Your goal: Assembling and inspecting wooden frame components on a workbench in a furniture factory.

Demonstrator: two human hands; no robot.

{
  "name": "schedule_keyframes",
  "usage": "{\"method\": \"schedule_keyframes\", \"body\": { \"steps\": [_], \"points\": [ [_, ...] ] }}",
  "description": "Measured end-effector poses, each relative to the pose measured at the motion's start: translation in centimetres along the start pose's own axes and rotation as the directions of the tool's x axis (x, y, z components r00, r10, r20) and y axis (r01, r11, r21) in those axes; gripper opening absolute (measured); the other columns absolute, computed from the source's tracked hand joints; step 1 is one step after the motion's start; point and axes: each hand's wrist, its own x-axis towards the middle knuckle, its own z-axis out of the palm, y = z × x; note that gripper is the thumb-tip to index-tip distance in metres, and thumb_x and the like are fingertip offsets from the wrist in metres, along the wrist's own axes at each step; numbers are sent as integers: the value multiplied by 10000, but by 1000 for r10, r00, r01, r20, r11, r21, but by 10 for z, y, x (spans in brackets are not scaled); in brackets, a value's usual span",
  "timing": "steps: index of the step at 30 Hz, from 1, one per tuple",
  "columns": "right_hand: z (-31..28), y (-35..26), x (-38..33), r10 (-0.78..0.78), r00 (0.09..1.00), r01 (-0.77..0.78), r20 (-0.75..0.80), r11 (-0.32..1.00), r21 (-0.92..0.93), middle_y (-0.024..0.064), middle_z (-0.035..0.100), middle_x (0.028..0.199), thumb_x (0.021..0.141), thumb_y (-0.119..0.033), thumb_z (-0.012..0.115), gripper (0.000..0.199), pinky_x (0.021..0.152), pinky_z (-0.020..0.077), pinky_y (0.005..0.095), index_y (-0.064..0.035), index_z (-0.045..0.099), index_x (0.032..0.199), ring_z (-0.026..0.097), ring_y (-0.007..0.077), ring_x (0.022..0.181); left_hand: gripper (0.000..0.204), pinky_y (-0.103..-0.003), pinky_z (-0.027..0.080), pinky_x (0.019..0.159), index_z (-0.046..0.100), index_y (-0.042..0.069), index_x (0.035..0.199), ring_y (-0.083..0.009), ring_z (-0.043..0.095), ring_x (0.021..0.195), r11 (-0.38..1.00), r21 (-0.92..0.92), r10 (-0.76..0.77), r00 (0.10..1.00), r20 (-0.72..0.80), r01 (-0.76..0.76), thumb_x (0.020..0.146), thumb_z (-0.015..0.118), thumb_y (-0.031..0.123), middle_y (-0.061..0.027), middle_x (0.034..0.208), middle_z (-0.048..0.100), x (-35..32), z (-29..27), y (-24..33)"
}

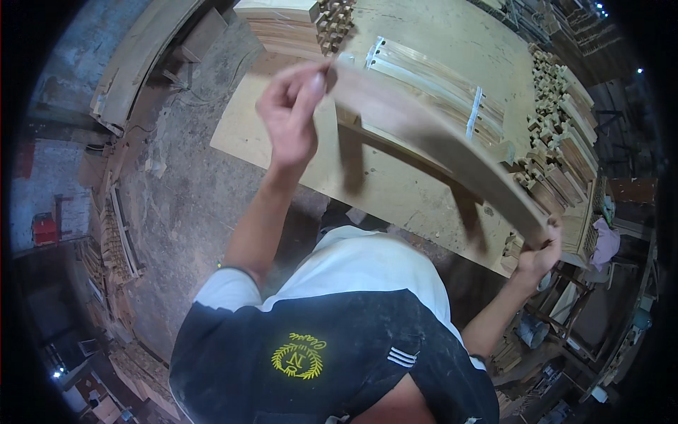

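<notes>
A long, flat wooden board [431, 138] is held up across the front of me, slanting from upper left to lower right and slightly blurred. My left hand [293, 113] grips its upper left end, thumb and fingers closed on it. At the lower right end my right hand [540, 254] is closed round the board. Underneath, a wooden worktable [261, 120] with a pale sheet top carries the board's shadow. A bundle of slats [424, 78] bound with pale straps lies on the table just beyond the board.
A stack of wooden pieces with cut ends [282, 28] stands at the table's far left. More stacked wooden parts [558, 120] line its right side. Long boards [141, 63] lean at the upper left; a red box [44, 230] sits at far left. A pink cloth [604, 244] hangs at right.
</notes>
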Motion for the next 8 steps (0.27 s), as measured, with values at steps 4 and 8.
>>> {"method": "schedule_keyframes", "body": {
  "steps": [4, 8],
  "points": [
    [31, -13, 67, -308, 950, 310, 43, 948, -68, 105, 614, 1038, 807, -114, 584, 284, 917, 513, 407, -8, 578, 1070, 628, 254, 986, 128, -328, 565, 902, 665, -50, 1035, -175, 685, 915, 997, -79, 5, 999, -49, -9, 929, 638, 18, -156, 1008, 707, 44, 14, -29],
    [37, 8, 103, -426, 897, 443, 119, 867, -228, 170, 583, 1210, 798, -180, 645, 432, 1012, 465, 435, -2, 554, 1181, 581, 266, 1105, 116, -326, 570, 902, 677, -23, 1031, -206, 700, 952, 1000, -1, -25, 993, -114, 25, 929, 642, 21, -162, 1036, 714, 46, -13, -76]
  ]
}}
